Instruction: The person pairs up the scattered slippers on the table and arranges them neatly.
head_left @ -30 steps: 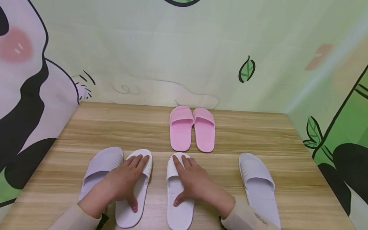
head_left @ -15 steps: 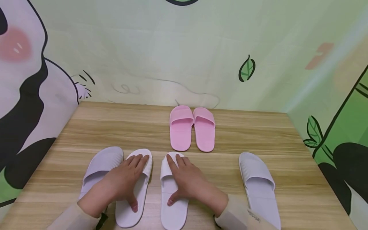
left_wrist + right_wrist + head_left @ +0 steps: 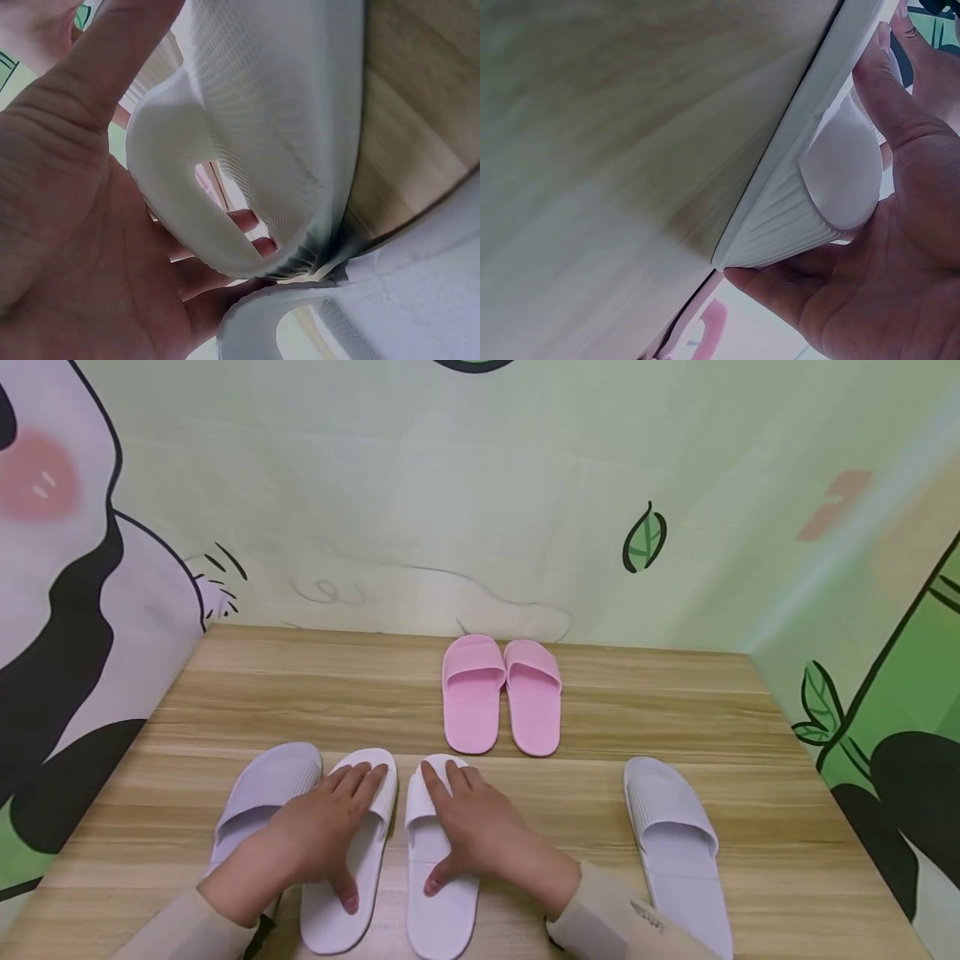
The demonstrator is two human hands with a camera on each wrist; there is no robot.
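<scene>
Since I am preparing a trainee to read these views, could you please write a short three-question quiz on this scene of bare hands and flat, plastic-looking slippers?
1. Multiple choice: what does the person's bare right hand touch?
A) a flat, pink, plastic-looking slipper
B) a flat, white, plastic-looking slipper
C) a flat, lilac-grey, plastic-looking slipper

2. True or false: the two pink slippers lie nearer the pale-green, printed back wall than the two white ones do.

3. Count: how many slippers show in the head view?

Key: 1. B; 2. true; 3. six (two pink, two white, two lilac-grey).
</scene>
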